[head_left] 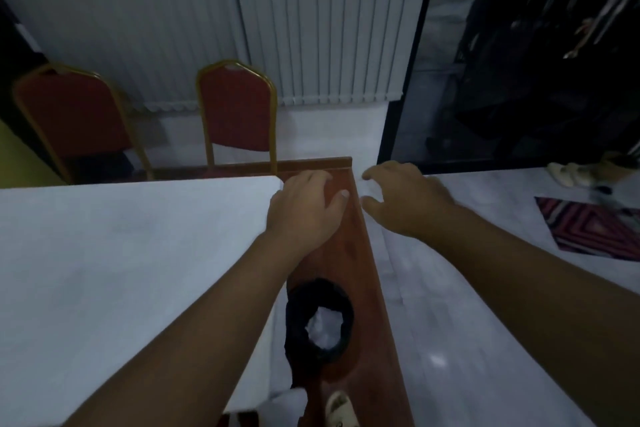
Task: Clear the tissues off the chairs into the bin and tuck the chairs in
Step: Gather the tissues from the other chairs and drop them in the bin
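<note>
Far left, behind the counter, stands a red chair with a gold frame. Its back is upright, and its seat is hidden behind the counter edge. A white cloth covers most of the counter top. Just to the right stands a second red chair, also upright, close against the far edge of the counter. You cannot see any tissue on either seat from here.

Your left hand rests flat on the bare brown strip of the counter, right beside the edge of the cloth. Its grip is loose, with the fingers spread, and it holds nothing.

Lower down, near your body, a round hole in the brown strip holds the bin. It has a black bag around its rim. White crumpled tissues lie inside it.

Your right hand hangs past the right edge of the counter, above the pale floor. Its grip is half open, the fingers curled a little, and it holds nothing. The two hands are near each other but do not touch.

Far right, a striped rug lies on the floor. Behind it stands a dark glass door.
</note>
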Demonstrator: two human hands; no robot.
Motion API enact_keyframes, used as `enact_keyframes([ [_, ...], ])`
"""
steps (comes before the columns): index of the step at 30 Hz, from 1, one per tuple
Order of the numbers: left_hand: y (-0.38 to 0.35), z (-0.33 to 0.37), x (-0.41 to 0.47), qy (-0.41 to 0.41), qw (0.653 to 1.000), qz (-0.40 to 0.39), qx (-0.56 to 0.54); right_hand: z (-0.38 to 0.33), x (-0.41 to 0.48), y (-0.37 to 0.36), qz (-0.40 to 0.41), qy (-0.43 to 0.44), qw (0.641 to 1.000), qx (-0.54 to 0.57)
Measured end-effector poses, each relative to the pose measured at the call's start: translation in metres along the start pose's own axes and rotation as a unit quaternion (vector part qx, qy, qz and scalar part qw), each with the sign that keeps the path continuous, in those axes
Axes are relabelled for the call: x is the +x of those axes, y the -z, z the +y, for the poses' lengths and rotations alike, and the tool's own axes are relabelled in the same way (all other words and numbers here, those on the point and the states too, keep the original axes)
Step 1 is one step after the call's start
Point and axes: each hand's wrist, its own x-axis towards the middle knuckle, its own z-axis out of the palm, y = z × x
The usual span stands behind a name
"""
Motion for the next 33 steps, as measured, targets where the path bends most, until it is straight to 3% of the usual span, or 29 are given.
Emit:
enact_keyframes([
  [6, 0.017, -0.038, 0.112, 0.036, 0.998, 0.050, -0.014, -0.010, 0.130, 0.018, 0.012, 0.040, 0.999, -0.012],
  [14, 0.035, -0.127, 0.178, 0.157, 0.980, 0.123, 0.012, -0.077, 0.286, -0.006, -0.021, 0.166, 0.986, 0.023],
  [24, 0.045, -0.221, 0.257, 0.396, 0.894, 0.193, 0.080, -0.177, 0.491, -0.053, -0.111, 0.402, 0.909, 0.013],
  [33, 0.043, -0.237, 0.320, 0.491, 0.831, 0.243, 0.098, -0.211, 0.591, -0.066, -0.152, 0.502, 0.851, -0.003],
])
